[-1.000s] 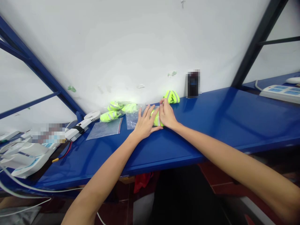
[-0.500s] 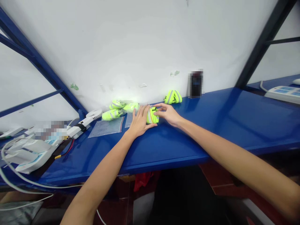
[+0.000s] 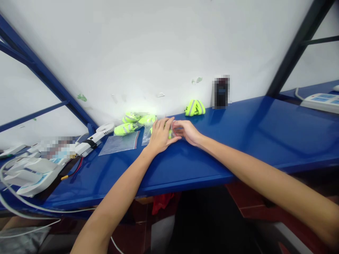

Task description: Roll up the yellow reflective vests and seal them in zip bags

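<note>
My left hand (image 3: 159, 136) is curved over a clear zip bag (image 3: 146, 137), its thumb stretched along the near side. Inside the bag is a rolled neon-yellow reflective vest (image 3: 170, 133), mostly hidden by that hand. My right hand (image 3: 189, 132) has its fingers bent at the bag's red-edged mouth; the fingertips appear to be at or just inside the opening. Another zip bag (image 3: 120, 143) lies flat to the left. Behind it are several bagged yellow vests (image 3: 125, 129). A folded yellow vest with grey stripes (image 3: 195, 108) sits near the wall, beyond my right hand.
The blue table (image 3: 182, 165) runs along a white wall. A white handheld fan (image 3: 91, 143) lies at left, near white devices (image 3: 37, 176) and cables. A blurred dark object (image 3: 221, 92) stands against the wall. Blue frame posts (image 3: 47, 74) rise at the sides.
The rolled vest has moved left, deeper into the bag under my left hand. My right fingers have left the vest's end and are at the bag's red-edged mouth.
</note>
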`<state>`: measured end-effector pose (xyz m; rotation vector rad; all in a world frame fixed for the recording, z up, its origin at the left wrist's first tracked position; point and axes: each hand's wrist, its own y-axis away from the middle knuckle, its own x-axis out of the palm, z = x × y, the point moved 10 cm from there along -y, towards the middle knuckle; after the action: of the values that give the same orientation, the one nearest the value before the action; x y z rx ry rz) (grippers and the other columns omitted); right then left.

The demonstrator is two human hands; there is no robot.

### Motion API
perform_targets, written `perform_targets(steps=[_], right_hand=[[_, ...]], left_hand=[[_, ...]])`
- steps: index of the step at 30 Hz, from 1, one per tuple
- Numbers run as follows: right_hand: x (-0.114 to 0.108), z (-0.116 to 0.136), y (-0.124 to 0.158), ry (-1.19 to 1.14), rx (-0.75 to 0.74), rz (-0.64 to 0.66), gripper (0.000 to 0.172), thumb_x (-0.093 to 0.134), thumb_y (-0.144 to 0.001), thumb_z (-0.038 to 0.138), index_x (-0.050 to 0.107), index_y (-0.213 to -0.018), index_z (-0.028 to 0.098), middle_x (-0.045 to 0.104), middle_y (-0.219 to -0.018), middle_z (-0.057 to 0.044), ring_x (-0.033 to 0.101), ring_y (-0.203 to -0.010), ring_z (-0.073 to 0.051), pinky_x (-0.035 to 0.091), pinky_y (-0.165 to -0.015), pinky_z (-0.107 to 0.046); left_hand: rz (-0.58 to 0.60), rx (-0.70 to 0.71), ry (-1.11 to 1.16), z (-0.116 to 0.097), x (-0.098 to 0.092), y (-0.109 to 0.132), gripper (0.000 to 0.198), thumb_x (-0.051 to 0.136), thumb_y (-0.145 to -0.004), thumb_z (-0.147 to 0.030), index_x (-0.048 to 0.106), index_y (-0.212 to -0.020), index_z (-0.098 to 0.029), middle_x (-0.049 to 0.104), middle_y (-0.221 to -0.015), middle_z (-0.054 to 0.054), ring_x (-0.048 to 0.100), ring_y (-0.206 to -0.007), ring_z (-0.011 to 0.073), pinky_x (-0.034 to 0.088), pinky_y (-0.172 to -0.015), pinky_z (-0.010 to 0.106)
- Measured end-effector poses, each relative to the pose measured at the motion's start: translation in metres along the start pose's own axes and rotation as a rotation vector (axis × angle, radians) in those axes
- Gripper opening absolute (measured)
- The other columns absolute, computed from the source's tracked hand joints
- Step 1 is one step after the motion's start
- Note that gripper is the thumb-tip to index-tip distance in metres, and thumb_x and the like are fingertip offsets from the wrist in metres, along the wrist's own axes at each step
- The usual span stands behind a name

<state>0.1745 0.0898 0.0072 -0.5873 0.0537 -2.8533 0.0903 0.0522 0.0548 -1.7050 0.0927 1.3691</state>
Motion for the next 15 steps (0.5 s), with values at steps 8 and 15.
perform_targets(steps=[8, 15], right_hand=[[0.028, -0.003, 0.004, 0.085, -0.028, 0.231, 0.020, 0.063, -0.075, 0.035, 0.065, -0.084, 0.018, 0.067, -0.076, -0.002, 0.062, -0.071, -0.018, 0.046, -0.059, -0.026], [0.024, -0.011, 0.003, 0.268, 0.029, 0.261, 0.024, 0.059, -0.083, 0.039, 0.068, -0.083, 0.017, 0.058, -0.050, 0.000, 0.050, -0.042, -0.013, 0.034, -0.041, -0.024]], left_hand=[[-0.077, 0.067, 0.092, -0.004, -0.007, 0.000, 0.078, 0.065, -0.080, -0.051, 0.036, -0.144, -0.017, 0.050, -0.132, 0.016, 0.045, -0.125, 0.0317, 0.026, -0.111, 0.050], [-0.170, 0.009, 0.603, 0.003, -0.015, -0.002, 0.066, 0.053, -0.087, -0.044, 0.031, -0.145, -0.022, 0.044, -0.139, 0.015, 0.041, -0.131, 0.0290, 0.031, -0.111, 0.049]])
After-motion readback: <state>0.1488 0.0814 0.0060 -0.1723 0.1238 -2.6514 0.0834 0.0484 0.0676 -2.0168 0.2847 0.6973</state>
